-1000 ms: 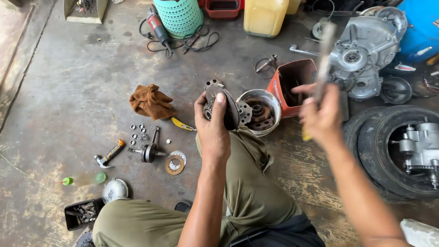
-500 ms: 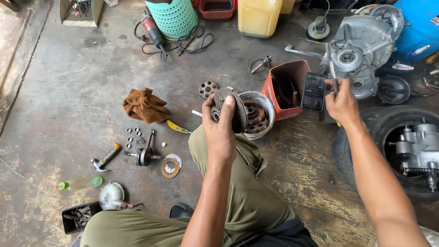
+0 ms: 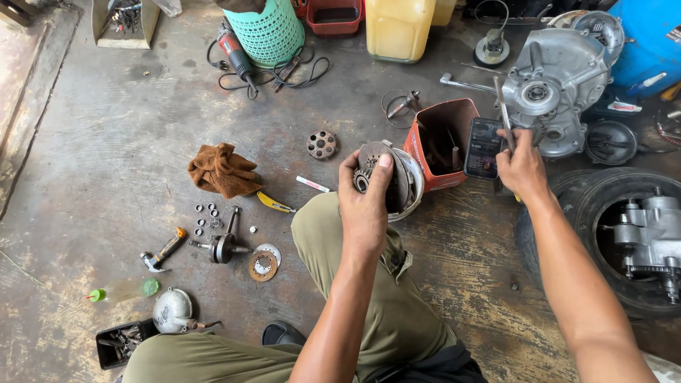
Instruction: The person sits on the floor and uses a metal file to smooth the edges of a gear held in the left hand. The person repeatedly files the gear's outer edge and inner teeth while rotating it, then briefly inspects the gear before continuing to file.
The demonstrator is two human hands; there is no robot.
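Floor, far left: a hammer [image 3: 164, 251] with an orange grip, a crankshaft [image 3: 224, 247], small bearings and rings [image 3: 206, 216], and a brown rag [image 3: 222, 171] lie on the stained concrete
Left hand [image 3: 365, 202]: raised over the knee, fingers curled and pressed around a clutch assembly [image 3: 379, 177], thumb on its upper rim
Clutch assembly: a round metal disc held on edge, its flat face turned right and away, its axis roughly level; a small toothed gear shows on the left side; the far face is hidden by the hand, and it overlaps a metal bowl [image 3: 416, 186] behind
Middle: an orange-red box [image 3: 447, 138] stands open, contents dark and hard to make out
Right hand [image 3: 521, 164]: fingers closed on a thin metal rod [image 3: 504, 120] pointing up and slightly left; a dark phone [image 3: 484, 147] sits just beside it, whether gripped I cannot tell
Right: a grey engine casing [image 3: 560, 85]; a tyre [image 3: 610, 241], cut off by the forearm
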